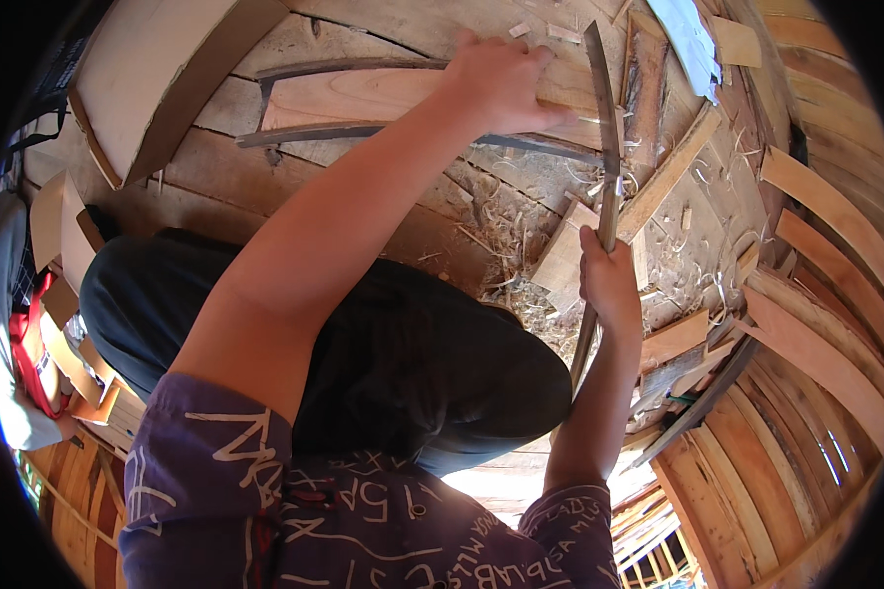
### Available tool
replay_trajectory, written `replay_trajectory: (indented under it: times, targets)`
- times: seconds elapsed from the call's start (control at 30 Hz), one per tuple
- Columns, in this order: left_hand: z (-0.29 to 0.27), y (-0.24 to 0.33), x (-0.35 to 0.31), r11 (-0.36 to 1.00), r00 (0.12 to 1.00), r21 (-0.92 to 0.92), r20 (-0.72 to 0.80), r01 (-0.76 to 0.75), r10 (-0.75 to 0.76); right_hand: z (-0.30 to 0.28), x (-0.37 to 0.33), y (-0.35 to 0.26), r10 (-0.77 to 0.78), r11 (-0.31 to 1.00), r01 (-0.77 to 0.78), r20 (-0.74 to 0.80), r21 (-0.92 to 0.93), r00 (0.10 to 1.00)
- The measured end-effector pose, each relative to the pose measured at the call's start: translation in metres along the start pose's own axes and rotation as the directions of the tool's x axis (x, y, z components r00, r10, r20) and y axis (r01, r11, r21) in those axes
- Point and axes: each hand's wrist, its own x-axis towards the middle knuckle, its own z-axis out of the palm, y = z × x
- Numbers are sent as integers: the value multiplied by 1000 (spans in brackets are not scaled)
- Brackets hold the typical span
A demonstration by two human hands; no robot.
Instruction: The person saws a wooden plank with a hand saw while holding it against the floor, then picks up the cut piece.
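Gripping curved blade (610, 147): right hand (611, 282) | left hand (501, 83): spread, partly hiding board (349, 95) | blade's lower end unclear

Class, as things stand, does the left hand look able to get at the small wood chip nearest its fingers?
Probably yes: the left hand lies spread over the pale board, and the wood chip sits just beyond it, with nothing seen between them.

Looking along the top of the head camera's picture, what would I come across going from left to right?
Cardboard box, left hand, long curved blade, pale blue sheet, wooden planks.
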Motion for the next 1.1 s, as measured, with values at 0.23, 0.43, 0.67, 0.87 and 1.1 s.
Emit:
replay_trajectory:
  times: [0.23, 0.43, 0.67, 0.87, 1.1]
  targets:
    - [7, -5, -8, 997, 995, -27, -75, -66, 64, -2, -22, 22, -33, 999, 33, 13, -30, 999]
    - [3, -3, -6, 999, 996, -14, -81, -49, 48, 4, -23, 7, 2, 998, -3, 16, 56, 1000]
    - [-32, 2, 0, 991, 986, -127, 168, 32, -11, -2, -6, 10, 4, 1000, -4, -5, -26, 1000]
    - [-26, 0, -8, 990, 997, -136, 55, -41, 49, -9, -48, 47, 77, 996, -79, 48, 49, 996]
    - [3, -1, -3, 998, 997, -53, -67, 22, -26, 2, 1, -7, 16, 994, -17, 8, 104, 1000]
